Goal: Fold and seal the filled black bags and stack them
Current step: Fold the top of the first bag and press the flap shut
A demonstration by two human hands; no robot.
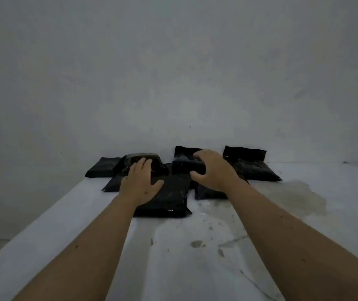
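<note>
Several filled black bags lie on a white counter against the wall. The nearest black bag [169, 198] lies flat in the middle. My left hand [140, 183] rests on it with straight fingers that reach a folded bag [143, 159] behind. My right hand [211, 170] has curled fingers over a folded black bag [184, 165], thumb at its near side. Another bag [252, 166] lies at the right with its top flap standing against the wall. At the far left lies one more flat bag [102, 168].
The white counter [195, 257] carries a wet stain at the right and small dark specks in the middle. Its left edge runs diagonally to the lower left. A plain grey wall stands right behind the bags.
</note>
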